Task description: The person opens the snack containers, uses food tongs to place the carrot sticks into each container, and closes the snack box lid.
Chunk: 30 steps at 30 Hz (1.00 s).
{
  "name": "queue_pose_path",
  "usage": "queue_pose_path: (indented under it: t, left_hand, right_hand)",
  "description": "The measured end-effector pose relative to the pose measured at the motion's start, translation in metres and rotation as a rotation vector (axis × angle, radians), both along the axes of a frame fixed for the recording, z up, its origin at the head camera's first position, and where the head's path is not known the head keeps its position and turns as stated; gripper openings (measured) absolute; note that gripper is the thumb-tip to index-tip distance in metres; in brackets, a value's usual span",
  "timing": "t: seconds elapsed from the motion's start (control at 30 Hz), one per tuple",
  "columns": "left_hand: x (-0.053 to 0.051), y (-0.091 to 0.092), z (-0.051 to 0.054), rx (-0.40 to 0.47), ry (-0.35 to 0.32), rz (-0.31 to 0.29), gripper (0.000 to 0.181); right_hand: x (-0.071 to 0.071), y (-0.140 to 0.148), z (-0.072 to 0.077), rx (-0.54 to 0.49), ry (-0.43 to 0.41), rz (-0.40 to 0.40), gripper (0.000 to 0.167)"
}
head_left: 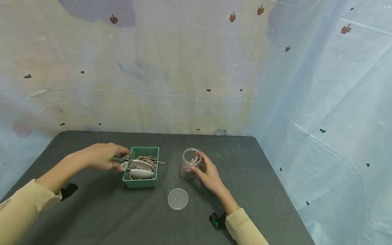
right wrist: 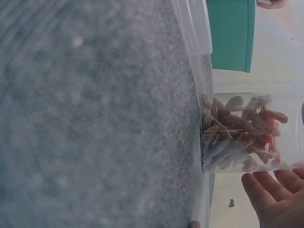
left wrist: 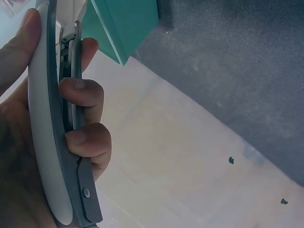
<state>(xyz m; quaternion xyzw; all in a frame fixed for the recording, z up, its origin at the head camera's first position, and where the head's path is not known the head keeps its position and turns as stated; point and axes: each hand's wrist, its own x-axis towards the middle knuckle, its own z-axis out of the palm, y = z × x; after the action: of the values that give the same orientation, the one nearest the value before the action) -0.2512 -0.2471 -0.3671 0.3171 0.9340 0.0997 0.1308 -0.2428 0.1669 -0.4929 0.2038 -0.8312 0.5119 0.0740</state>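
Over a green rectangular plastic box (head_left: 141, 184), the left hand (head_left: 104, 156) grips grey-and-white tongs (head_left: 142, 174), seemingly among brown strips (head_left: 150, 159); the right hand (head_left: 210, 175) curls round a clear cylindrical jar (head_left: 187, 169) on the dark table (head_left: 245, 197).

Looks like a makeshift, screened-off booth, perhaps a filming corner; cannot be placed more surely in a home, a lab or a workshop. Has creased sheeting (head_left: 183, 68) for walls, washed in pale lilac, yellow and blue, spread behind the bench (head_left: 122, 217) and turned at a corner on the right. Shows long fold lines and wrinkles there, so reads as hung material rather than solid wall. Bears scattered brown leaf-shaped marks (head_left: 232, 17) and small dark patches (head_left: 323, 130). Includes a plain dark-grey bench, rounded at the far corners and close to the backdrop. Leans further towards a recording set-up with black gear (head_left: 69, 191) at both wrists.
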Motion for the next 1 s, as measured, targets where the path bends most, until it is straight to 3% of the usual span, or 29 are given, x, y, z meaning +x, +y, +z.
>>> queue_pose_path:
  t: [0.4,1.0]
  left_hand:
    - [0.004,-0.008,-0.008,0.031,0.007,0.019,0.056]
    - [0.016,-0.017,-0.009,0.1,0.001,0.087,0.055]
  right_hand:
    - [0.001,0.0,0.0,0.045,0.016,0.0,0.07]
    - [0.001,0.001,0.001,0.033,0.003,0.004,0.07]
